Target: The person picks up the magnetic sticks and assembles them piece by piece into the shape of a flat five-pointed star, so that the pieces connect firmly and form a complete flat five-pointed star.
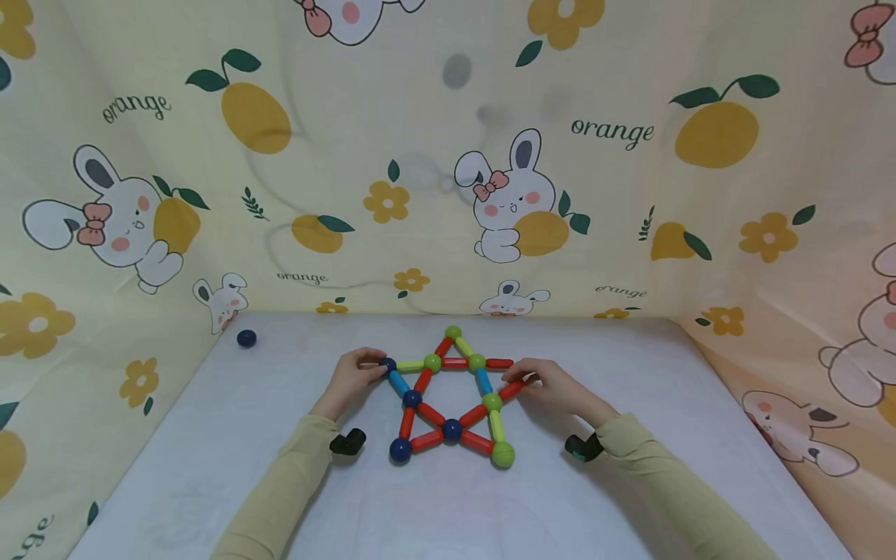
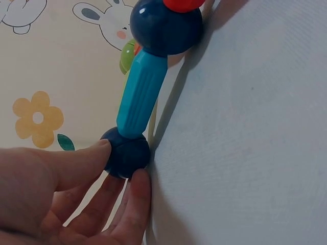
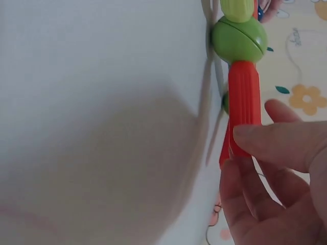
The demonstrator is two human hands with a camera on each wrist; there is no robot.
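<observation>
A star-shaped figure of magnetic rods and balls lies on the white table. At its left tip, my left hand (image 1: 348, 383) pinches a dark blue ball (image 2: 127, 155) between thumb and fingers. A blue rod (image 2: 142, 94) runs from that ball to another dark blue ball (image 2: 166, 25). On the right, my right hand (image 1: 553, 386) grips the free end of a red rod (image 3: 244, 97), whose other end meets a green ball (image 3: 239, 41). Another red rod (image 1: 499, 363) reaches toward the same hand from the upper right green ball (image 1: 477, 362). No ball shows at these two rods' outer ends.
A loose dark blue ball (image 1: 246, 338) lies at the table's back left. Patterned cloth (image 1: 420, 249) stands behind the table (image 1: 448, 513) and along both sides. Dark wrist devices (image 1: 348, 442) show by both sleeves.
</observation>
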